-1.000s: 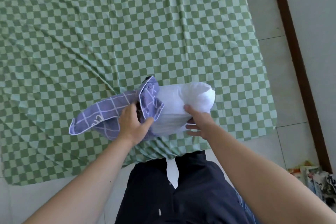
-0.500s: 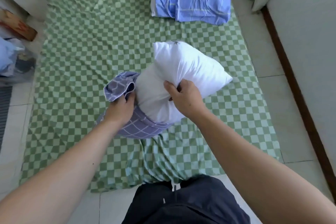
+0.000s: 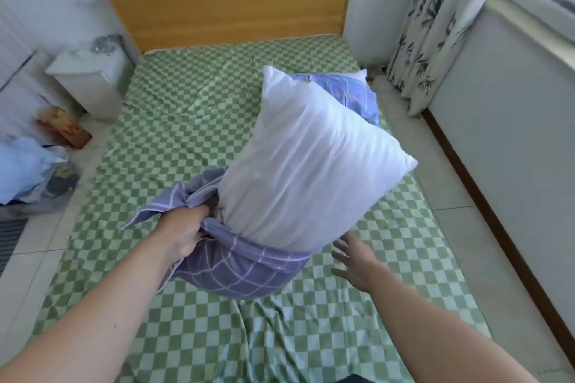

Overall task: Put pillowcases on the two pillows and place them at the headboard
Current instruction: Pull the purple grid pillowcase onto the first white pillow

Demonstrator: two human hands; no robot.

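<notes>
White pillow [image 3: 311, 165] stands on end at frame centre on the green checked sheet [image 3: 174, 134], lower end already sunk in the purple grid pillowcase [image 3: 239, 270]. Most of the pillow is bare, so this case looks under halfway on. Left hand [image 3: 183, 233], centre-left, has fingers curled round the bunched case rim, gripping it. Probably keeps the mouth open and gives something to pull against. Right hand [image 3: 354, 261], lower right of centre, fingers spread wide, holds nothing, just beside the case's right edge, not touching as far as I can tell. Likely reaching for the opposite rim so both sides can be drawn up together. Upright pose lets the pillow's weight settle it into the case.

Second pillow [image 3: 348, 93] in a blue case lies behind the white one, upper right of centre, short of the wooden headboard [image 3: 230, 9] at top. Neither pillow is at the headboard yet.
</notes>
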